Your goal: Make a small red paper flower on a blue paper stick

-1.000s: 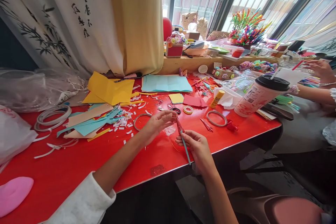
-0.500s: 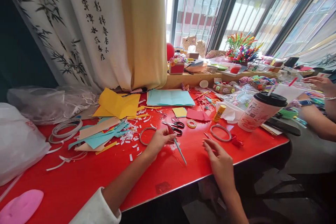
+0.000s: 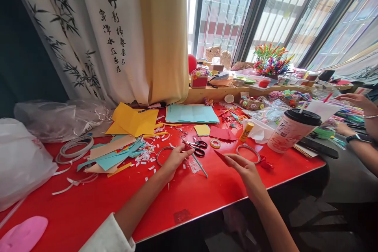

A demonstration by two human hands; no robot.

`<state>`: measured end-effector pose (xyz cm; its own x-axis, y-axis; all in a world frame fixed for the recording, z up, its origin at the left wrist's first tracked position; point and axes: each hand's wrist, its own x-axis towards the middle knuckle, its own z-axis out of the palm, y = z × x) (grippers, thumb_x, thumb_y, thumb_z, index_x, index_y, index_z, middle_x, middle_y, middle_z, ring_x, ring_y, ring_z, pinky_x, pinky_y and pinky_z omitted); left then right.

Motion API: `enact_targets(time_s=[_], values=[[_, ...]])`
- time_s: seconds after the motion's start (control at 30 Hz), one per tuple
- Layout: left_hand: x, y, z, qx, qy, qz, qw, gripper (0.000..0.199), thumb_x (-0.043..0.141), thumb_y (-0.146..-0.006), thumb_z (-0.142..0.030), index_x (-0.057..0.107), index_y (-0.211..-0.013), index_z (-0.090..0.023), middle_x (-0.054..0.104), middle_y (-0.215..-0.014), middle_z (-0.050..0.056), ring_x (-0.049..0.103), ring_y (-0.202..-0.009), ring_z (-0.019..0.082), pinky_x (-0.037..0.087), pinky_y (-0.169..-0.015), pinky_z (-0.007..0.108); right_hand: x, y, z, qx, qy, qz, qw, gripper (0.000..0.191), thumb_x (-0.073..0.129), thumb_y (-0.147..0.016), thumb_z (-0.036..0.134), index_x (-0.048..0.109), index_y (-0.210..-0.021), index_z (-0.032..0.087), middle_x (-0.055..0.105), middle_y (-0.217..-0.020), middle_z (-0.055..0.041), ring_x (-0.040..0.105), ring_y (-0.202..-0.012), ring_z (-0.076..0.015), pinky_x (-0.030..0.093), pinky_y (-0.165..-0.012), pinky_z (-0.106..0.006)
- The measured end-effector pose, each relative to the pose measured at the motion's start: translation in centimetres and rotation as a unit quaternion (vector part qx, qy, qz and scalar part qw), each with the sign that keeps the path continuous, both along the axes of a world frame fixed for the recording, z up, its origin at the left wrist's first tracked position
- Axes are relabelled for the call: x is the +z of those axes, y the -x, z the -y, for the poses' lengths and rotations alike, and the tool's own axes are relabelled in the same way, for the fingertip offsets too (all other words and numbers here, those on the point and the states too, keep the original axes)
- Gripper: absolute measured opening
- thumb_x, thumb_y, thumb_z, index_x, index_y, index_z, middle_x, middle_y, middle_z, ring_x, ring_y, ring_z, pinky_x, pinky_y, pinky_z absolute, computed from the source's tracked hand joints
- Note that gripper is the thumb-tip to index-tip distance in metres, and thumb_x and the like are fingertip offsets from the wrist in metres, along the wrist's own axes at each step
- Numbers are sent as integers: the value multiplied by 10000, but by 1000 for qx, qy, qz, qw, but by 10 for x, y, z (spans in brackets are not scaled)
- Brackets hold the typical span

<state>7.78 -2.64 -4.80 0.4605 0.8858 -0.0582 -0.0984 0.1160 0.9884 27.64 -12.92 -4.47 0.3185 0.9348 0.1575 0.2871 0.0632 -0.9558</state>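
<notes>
My left hand is closed, pinching a small piece of red paper at its fingertips. A thin pale-blue stick slants down from those fingers toward the table; whether it is gripped too, I cannot tell. My right hand is closed on another pointed piece of red paper, tip toward the left. Just beyond the left fingertips lie black-handled scissors, beside a small round tape roll. One ring sits partly behind my left hand, another ring behind my right.
On the red table are paper scraps, yellow paper, light-blue sheets, a glue stick and a lidded drink cup. Plastic bags stand left. Another person's arms reach in at right.
My right hand has moved up and left, bringing its red paper closer to the scissors. My left hand has shifted slightly left, the blue stick moving with it.
</notes>
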Motion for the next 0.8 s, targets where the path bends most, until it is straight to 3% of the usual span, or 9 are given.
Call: enact_targets(time_s=[0.07,0.13,0.27,0.37,0.5,0.6,0.7,0.8], values=[[-4,-1,-3,0,27,22,999,325,678,-664,-403,586,-824,-135,468,-655,-30,394,-516,45,320,-470,170,10,23,-9,113,-1,-84,990,262,613,-741,434,683,-871,219,582,-1189,-68,520,-1083,-245,421,-860,-328],[-4,-1,-3,-10,39,42,998,334,679,-664,-392,567,-840,-131,483,-696,-20,422,-543,48,353,-505,179,15,44,-22,177,15,-102,979,230,656,-707,420,693,-811,219,545,-1234,-55,496,-1116,-237,423,-852,-303],[3,4,-1,1,31,51,998,356,726,-606,-281,480,-835,-164,499,-787,-17,503,-641,73,396,-582,193,10,62,-46,245,35,-130,960,244,641,-716,434,688,-759,198,626,-936,-44,574,-770,-162,434,-676,-284],[7,8,-2,-2,-9,56,998,415,718,-608,-245,424,-900,-221,482,-870,-39,484,-612,51,366,-547,178,3,59,-53,266,23,-150,952,224,634,-735,406,696,-744,191,611,-969,-43,525,-705,-123,396,-614,-258],[7,13,-9,-65,-131,-8,989,261,639,-706,-310,466,-873,-211,472,-828,-46,384,-537,31,301,-498,171,0,54,-52,258,44,-208,943,185,652,-726,371,715,-762,201,609,-985,-42,454,-629,-91,353,-573,-252],[7,18,-15,-55,-258,-98,959,226,622,-725,-352,523,-850,-192,496,-872,-24,399,-586,51,336,-547,189,3,53,-49,256,53,-231,937,162,668,-711,354,722,-738,203,608,-993,-42,452,-655,-99,345,-587,-256],[9,24,-18,-48,-336,-171,925,256,586,-753,-409,574,-905,-203,515,-922,-2,422,-622,75,365,-581,209,5,53,-46,271,51,-244,930,151,659,-725,336,719,-735,198,606,-1004,-42,445,-665,-98,342,-601,-257],[13,30,-19,-42,-372,-238,896,314,567,-757,-461,611,-963,-228,531,-1007,23,450,-645,94,394,-612,235,4,52,-44,277,54,-250,926,155,667,-718,337,704,-709,187,599,-801,-18,437,-634,-98,337,-609,-257]])
